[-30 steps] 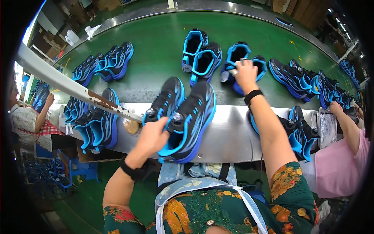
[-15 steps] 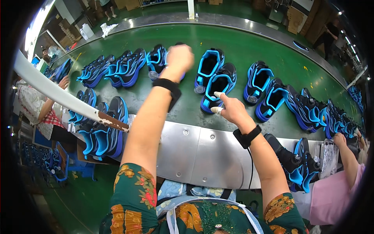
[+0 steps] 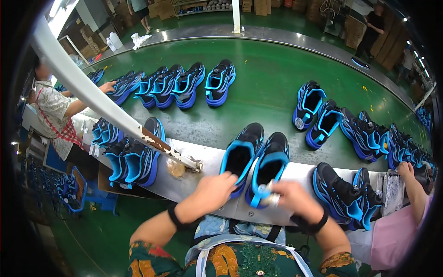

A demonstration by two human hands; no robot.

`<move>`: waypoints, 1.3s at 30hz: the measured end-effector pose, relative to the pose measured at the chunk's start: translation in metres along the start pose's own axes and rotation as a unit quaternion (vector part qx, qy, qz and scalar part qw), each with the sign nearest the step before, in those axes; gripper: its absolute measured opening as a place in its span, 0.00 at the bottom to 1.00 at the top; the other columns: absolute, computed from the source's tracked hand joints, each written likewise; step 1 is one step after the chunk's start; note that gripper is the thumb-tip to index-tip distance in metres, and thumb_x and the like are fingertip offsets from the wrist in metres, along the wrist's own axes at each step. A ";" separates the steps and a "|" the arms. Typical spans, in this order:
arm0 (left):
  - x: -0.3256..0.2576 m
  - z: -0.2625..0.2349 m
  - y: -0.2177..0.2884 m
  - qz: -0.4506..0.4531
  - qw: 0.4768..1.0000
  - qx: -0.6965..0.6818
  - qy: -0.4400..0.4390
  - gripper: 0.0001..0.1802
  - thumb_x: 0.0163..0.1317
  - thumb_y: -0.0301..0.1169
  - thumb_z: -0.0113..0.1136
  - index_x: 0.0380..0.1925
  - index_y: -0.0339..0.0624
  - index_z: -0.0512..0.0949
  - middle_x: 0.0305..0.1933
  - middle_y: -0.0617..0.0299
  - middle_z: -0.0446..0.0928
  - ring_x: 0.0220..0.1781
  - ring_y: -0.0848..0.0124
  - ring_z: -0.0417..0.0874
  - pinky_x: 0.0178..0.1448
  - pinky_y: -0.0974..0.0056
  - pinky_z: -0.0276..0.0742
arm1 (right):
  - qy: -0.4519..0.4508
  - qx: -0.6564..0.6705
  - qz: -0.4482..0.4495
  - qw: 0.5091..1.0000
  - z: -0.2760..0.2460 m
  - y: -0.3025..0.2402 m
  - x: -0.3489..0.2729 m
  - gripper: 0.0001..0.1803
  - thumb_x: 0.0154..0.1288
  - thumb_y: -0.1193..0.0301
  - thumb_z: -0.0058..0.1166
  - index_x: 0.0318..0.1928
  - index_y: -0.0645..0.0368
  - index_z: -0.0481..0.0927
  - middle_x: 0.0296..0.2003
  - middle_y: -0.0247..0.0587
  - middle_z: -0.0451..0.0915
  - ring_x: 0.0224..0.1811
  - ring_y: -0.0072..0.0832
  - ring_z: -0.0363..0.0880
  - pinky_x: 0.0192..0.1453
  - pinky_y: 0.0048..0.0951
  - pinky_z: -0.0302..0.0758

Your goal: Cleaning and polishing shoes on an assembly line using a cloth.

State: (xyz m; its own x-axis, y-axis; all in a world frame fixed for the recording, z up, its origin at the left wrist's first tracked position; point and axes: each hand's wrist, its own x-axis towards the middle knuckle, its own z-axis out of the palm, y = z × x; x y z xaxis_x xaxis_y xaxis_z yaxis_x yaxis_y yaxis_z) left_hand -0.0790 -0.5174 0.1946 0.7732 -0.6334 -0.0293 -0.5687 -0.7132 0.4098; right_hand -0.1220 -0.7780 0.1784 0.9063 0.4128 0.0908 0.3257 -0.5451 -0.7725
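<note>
Two black and blue sneakers, a left one (image 3: 244, 147) and a right one (image 3: 276, 156), sit side by side on the metal ledge in front of me, toes away and heels near me. My left hand (image 3: 212, 193) has its fingers curled over the heel collar of the left sneaker. At the heel of the right sneaker, my right hand (image 3: 296, 197) is closed near the blue pull tab, where a small pale round piece shows. Motion blurs its fingertips, and pale covers show on them.
On the green belt (image 3: 267, 101) stand a row of sneakers (image 3: 184, 87) at left and another pair (image 3: 318, 115) at right. A white post (image 3: 92, 87) slants across the left. Co-workers flank me, one in pink (image 3: 399, 231). More sneakers (image 3: 336, 191) stand on the ledge (image 3: 295, 177).
Both hands have drawn back toward me from the belt. The pair under my right hand now stands on the ledge. The sneakers my left hand was at stand farther left on the belt.
</note>
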 end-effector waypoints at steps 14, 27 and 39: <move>-0.040 0.091 0.040 0.121 0.974 -0.157 0.111 0.02 0.53 0.29 0.57 0.23 0.46 0.76 0.28 0.60 0.74 0.35 0.59 0.73 0.40 0.57 0.61 | -0.174 0.084 -0.022 0.981 -0.045 -0.001 0.009 0.44 0.53 0.71 0.67 0.71 0.41 0.64 0.47 0.49 0.77 0.48 0.42 0.74 0.52 0.38 0.73; -0.035 0.083 0.033 -0.101 0.931 -0.340 0.092 0.13 0.64 0.34 0.56 0.26 0.37 0.79 0.29 0.54 0.80 0.26 0.54 0.77 0.32 0.57 0.70 | -0.150 -0.243 -0.199 0.937 0.003 -0.011 0.011 0.17 0.57 0.72 0.55 0.48 0.53 0.72 0.29 0.45 0.77 0.32 0.45 0.81 0.33 0.44 0.76; -0.032 0.075 0.052 -0.250 0.694 -0.669 -0.090 0.08 0.66 0.27 0.57 0.41 0.35 0.80 0.31 0.56 0.84 0.16 0.85 0.63 0.19 0.77 0.54 | 0.046 -0.154 -0.121 0.980 0.019 0.000 -0.017 0.18 0.58 0.61 0.63 0.48 0.54 0.81 0.27 0.40 0.80 0.34 0.40 0.80 0.36 0.40 0.72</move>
State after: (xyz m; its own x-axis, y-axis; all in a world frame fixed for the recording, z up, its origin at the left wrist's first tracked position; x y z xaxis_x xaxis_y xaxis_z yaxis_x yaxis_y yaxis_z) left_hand -0.1544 -0.5567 0.1489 0.6641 -0.5202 -0.5370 0.6208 -0.0166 0.7838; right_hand -0.1425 -0.7710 0.1650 0.8082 0.4977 0.3148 0.5871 -0.6389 -0.4970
